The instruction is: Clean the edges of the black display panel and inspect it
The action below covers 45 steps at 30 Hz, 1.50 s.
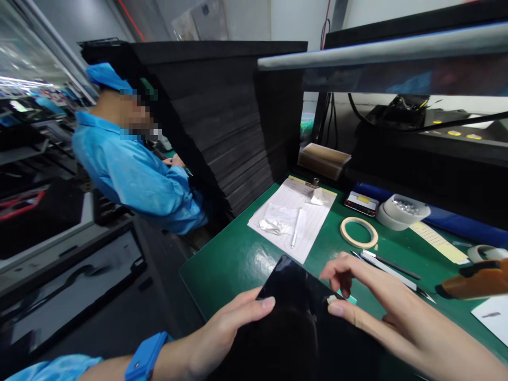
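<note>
A dark glossy panel, like a screen, lies tilted at the near edge of the green mat. My left hand grips its left edge with fingers wrapped round it. My right hand hovers over the panel's right side, its thumb and forefinger pinching a small pale piece against the surface. A bit of teal tab shows just beyond the fingers.
Beyond the panel lie a clipboard with paper and plastic scraps, a tape roll, tweezers and pens, a white dish and an orange tool. A tall black tray stack stands behind. A co-worker in blue sits left.
</note>
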Each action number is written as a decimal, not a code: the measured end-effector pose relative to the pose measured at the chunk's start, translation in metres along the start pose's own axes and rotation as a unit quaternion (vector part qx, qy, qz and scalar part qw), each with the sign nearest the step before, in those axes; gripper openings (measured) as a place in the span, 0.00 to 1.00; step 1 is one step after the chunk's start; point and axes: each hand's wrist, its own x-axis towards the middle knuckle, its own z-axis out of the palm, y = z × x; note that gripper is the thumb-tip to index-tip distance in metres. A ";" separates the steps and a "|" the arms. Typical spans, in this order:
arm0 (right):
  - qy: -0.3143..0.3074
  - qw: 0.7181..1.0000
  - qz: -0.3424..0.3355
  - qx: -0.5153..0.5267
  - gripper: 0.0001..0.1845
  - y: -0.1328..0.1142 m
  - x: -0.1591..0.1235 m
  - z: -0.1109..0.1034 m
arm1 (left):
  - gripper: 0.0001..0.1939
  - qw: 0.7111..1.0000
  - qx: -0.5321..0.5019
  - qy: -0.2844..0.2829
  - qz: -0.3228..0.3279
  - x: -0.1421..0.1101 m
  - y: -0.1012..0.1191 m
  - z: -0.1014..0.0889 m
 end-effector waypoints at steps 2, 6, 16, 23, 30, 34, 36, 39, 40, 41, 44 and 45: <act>0.016 1.000 0.003 -0.011 0.15 -0.001 0.000 0.000 | 0.24 1.000 0.001 0.006 -0.001 -0.002 0.000 0.000; 0.050 0.999 -0.004 -0.012 0.14 -0.002 -0.001 0.003 | 0.23 0.999 -0.021 -0.013 0.021 -0.003 0.002 -0.001; 0.143 0.985 0.034 -0.093 0.30 0.021 -0.019 0.032 | 0.20 0.998 -0.022 -0.052 0.011 -0.002 0.003 0.003; 0.134 0.984 -0.020 -0.112 0.26 0.017 -0.014 0.024 | 0.30 0.999 0.046 0.006 -0.004 -0.003 0.007 0.002; 0.108 0.976 -0.134 -0.135 0.15 -0.005 0.007 0.021 | 0.37 0.997 0.076 -0.015 -0.013 -0.004 0.011 0.007; 0.124 0.975 -0.136 -0.127 0.16 -0.011 0.017 0.033 | 0.36 0.980 0.195 -0.043 -0.028 -0.005 0.017 0.004; 0.113 0.979 -0.127 -0.111 0.14 -0.014 0.022 0.038 | 0.35 0.965 0.254 -0.064 -0.023 -0.006 0.020 0.002; 0.080 0.985 -0.122 -0.095 0.18 -0.015 0.029 0.044 | 0.32 0.956 0.281 -0.089 -0.004 -0.005 0.022 0.001; 0.080 0.984 -0.125 -0.097 0.22 -0.015 0.031 0.046 | 0.31 0.956 0.280 -0.090 -0.008 -0.005 0.022 0.001; 0.088 0.983 -0.129 -0.101 0.25 -0.015 0.033 0.047 | 0.31 0.956 0.280 -0.089 -0.016 -0.005 0.022 0.001; 0.116 0.977 -0.143 -0.107 0.28 -0.010 0.037 0.049 | 0.33 0.961 0.262 -0.082 -0.037 -0.004 0.021 0.002; 0.122 0.977 -0.142 -0.107 0.28 -0.009 0.037 0.049 | 0.33 0.963 0.253 -0.081 -0.036 -0.004 0.021 0.003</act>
